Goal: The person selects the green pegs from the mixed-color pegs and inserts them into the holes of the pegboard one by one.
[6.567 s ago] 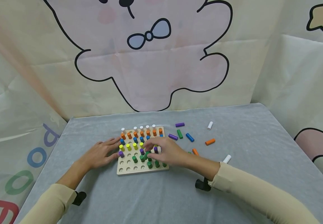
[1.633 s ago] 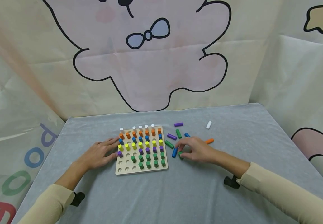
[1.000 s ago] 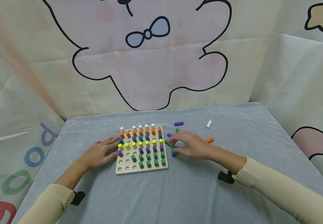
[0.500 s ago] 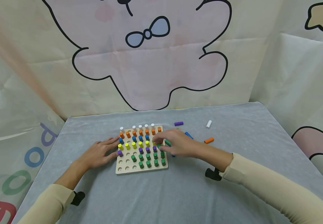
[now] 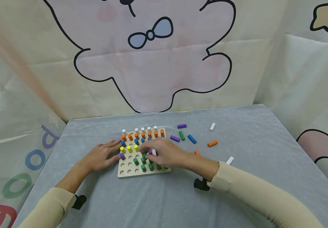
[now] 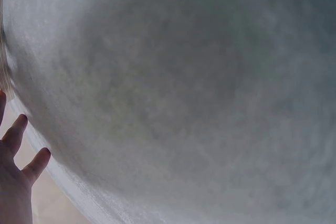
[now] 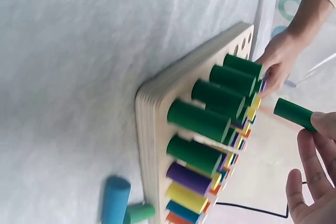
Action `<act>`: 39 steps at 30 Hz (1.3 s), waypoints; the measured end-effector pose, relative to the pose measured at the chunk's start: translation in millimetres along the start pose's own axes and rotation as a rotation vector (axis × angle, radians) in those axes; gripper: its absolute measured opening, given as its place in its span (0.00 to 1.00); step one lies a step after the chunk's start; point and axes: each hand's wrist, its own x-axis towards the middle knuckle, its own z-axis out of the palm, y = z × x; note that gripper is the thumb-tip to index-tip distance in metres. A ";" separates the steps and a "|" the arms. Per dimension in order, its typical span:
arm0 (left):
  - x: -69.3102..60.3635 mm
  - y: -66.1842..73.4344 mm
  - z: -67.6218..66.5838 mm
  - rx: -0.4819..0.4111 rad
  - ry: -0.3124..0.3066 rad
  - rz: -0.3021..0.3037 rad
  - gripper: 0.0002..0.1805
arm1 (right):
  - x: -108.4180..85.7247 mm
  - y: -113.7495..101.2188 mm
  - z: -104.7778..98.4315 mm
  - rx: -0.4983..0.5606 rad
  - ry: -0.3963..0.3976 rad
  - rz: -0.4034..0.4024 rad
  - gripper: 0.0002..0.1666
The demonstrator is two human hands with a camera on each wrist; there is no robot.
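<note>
On the cloth lies a wooden pegboard (image 5: pixel 129 174) with rows of white, orange, blue, yellow, purple and green pegs. Its left edge is touched by the left hand (image 5: pixel 102 156), fingers spread; in the left wrist view only part of that hand (image 6: pixel 16 177) shows, at the lower left. The right hand (image 5: pixel 166 153) is over the middle of the board and covers some pegs. In the right wrist view the right hand (image 7: pixel 317 171) pinches a green peg (image 7: pixel 294 114) between thumb and fingers, above the board (image 7: pixel 152 103).
Right of the board lie loose pegs: purple (image 5: pixel 182 126), green (image 5: pixel 182 136), blue (image 5: pixel 192 139), orange (image 5: pixel 212 143) and white (image 5: pixel 212 127) ones among them. Another white peg (image 5: pixel 230 161) lies beside the right sleeve. A printed cloth (image 5: pixel 158 69) hangs behind the table.
The right hand picked up a green peg from the loose ones and moved left with it over the board. Compared with the oldest frame, more green pegs stand in the board. The left hand has stayed put.
</note>
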 end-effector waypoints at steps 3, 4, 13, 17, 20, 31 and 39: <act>-0.2 -0.4 0.2 0.004 0.000 -0.003 0.36 | 3.6 -1.4 6.5 0.009 0.013 -0.014 0.15; -0.4 -0.6 0.3 0.005 0.002 -0.004 0.36 | 4.6 -1.7 8.5 0.008 0.015 -0.013 0.15; -1.1 -1.3 1.6 0.012 0.014 0.001 0.36 | 9.5 -1.2 25.8 -0.002 0.015 0.028 0.16; -1.0 -1.5 1.8 0.016 0.021 0.004 0.36 | 10.6 -1.8 32.0 -0.001 0.006 0.042 0.16; -0.2 -1.3 1.9 0.014 0.023 0.006 0.36 | 11.3 -2.4 36.2 -0.013 -0.002 0.051 0.17; 0.2 -2.4 2.5 0.008 0.032 0.020 0.35 | 13.5 3.8 52.3 -0.032 -0.019 0.075 0.17; 0.1 -2.2 2.6 0.010 0.027 0.006 0.35 | 13.6 6.7 54.8 -0.019 -0.035 0.082 0.17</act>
